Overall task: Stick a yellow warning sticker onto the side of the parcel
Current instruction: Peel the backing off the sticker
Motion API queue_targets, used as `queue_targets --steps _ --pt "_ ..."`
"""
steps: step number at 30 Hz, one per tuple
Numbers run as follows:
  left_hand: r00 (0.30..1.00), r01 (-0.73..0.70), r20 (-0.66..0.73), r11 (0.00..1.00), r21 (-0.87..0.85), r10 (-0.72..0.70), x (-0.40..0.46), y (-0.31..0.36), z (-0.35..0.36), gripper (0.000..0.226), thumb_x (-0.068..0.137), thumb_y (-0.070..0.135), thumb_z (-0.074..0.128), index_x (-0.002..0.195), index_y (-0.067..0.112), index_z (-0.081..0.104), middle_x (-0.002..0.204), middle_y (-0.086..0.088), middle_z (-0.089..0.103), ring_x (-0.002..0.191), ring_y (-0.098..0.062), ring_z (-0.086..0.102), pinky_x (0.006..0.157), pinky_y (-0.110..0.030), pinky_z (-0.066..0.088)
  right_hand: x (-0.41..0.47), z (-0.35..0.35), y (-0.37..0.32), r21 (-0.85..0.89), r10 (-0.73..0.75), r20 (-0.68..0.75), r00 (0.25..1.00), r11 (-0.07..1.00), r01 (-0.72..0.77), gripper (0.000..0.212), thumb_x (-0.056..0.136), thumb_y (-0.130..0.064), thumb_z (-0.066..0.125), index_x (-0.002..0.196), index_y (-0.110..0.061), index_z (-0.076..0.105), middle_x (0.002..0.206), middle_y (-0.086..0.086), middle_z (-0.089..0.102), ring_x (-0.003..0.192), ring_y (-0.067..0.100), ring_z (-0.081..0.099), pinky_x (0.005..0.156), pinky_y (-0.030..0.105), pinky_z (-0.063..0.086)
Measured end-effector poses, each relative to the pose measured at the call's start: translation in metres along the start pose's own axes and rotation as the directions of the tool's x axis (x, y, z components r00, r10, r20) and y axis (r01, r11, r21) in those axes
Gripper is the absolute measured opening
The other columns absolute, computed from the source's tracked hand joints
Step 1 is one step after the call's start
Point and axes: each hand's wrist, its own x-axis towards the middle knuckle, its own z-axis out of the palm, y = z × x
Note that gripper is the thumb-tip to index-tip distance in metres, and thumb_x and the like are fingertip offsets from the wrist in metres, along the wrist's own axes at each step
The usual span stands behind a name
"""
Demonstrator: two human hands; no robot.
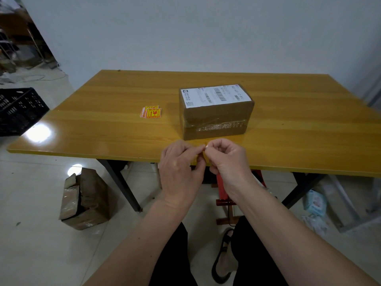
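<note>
Two hands, the left hand [181,162] and the right hand [227,159], pinch one small sticker [203,156] together just in front of the parcel [215,116]; more stickers [151,112] lie left of it on the worktop [103,120].

Head camera, looking forward-down over table [103,129], close.

1 parcel [216,111], 1 sticker stack [151,112], 2 hands, 1 table [103,112], 1 crate [18,110], 1 floor box [84,200]

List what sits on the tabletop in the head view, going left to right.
Stack of yellow warning stickers → parcel. The two hands, pinched together at the table's near edge, are left out because they overlap the parcel's span.
</note>
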Motion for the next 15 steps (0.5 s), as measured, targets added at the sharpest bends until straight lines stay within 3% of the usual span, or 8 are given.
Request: queue_targets --steps 4,7,10,12,15 --pt "0.978 0.189 0.133 0.954 -0.233 -0.162 0.001 0.012 -0.006 0.02 0.078 0.014 0.069 0.095 0.024 0.073 0.084 0.008 0.066 0.08 -0.005 0.06 0.071 -0.01 0.045 0.002 -0.003 0.002 0.033 -0.047 0.006 0.999 0.998 0.047 0.023 0.078 0.005 0.059 0.064 -0.013 0.059 0.06 0.007 0.05 0.052 0.01 0.047 0.042 0.016 0.038" --pt "0.918 0.39 0.248 0.816 -0.425 -0.31 0.005 0.019 -0.012 0.019 0.081 0.013 0.064 0.093 0.022 0.075 0.086 0.011 0.072 0.078 0.004 0.064 0.064 -0.007 0.046 0.003 -0.007 0.003 0.006 -0.09 0.032 0.995 0.996 0.09 0.024 0.078 0.008 0.058 0.065 -0.011 0.059 0.055 0.003 0.051 0.046 0.005 0.049 0.043 0.014 0.041" --pt "0.824 0.566 0.351 0.665 -0.487 -0.445 0.01 0.02 -0.015 0.015 0.084 0.016 0.064 0.089 0.021 0.076 0.076 0.011 0.074 0.066 0.007 0.063 0.052 -0.004 0.043 0.005 -0.008 0.005 -0.065 -0.138 0.045 0.989 0.988 0.141 0.025 0.079 0.005 0.06 0.063 -0.014 0.059 0.052 -0.002 0.047 0.045 0.005 0.044 0.044 0.013 0.039" --pt "0.789 0.614 0.39 0.596 -0.517 -0.475 0.012 0.018 -0.015 0.01 0.082 0.017 0.067 0.085 0.021 0.076 0.074 0.011 0.074 0.069 0.005 0.066 0.056 -0.004 0.046 0.007 -0.009 0.007 -0.123 -0.172 0.054 0.984 0.976 0.178 0.026 0.077 0.003 0.062 0.061 -0.017 0.059 0.051 -0.006 0.045 0.048 0.007 0.042 0.047 0.015 0.04" --pt "0.779 0.627 0.418 0.583 -0.517 -0.466 0.012 0.013 -0.015 0.007 0.079 0.018 0.071 0.081 0.021 0.076 0.075 0.009 0.075 0.073 0.0 0.068 0.064 -0.009 0.051 0.01 -0.011 0.011 -0.233 -0.214 0.072 0.974 0.946 0.225 0.024 0.076 -0.002 0.066 0.06 -0.019 0.058 0.053 -0.007 0.044 0.056 0.013 0.043 0.058 0.025 0.046"
